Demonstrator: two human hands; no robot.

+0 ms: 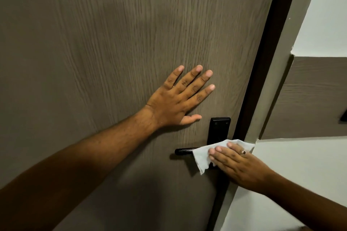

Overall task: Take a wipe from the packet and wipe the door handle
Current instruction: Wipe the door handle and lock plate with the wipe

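Note:
A black lever door handle (pixel 185 151) sticks out to the left from its black backplate (pixel 218 129) near the right edge of a brown wood-grain door (pixel 112 43). A white wipe (pixel 203 154) is draped over the handle's inner part. My right hand (pixel 236 165), with a ring on one finger, presses the wipe onto the handle and hides that part of the lever. My left hand (pixel 180 99) lies flat on the door above and left of the handle, fingers spread, holding nothing. The wipe packet is not in view.
The dark door frame (pixel 262 80) runs down just right of the handle, with a beige jamb (pixel 277 73) and a white wall (pixel 300 165) beyond. A brown wall panel (pixel 315 95) sits at the right.

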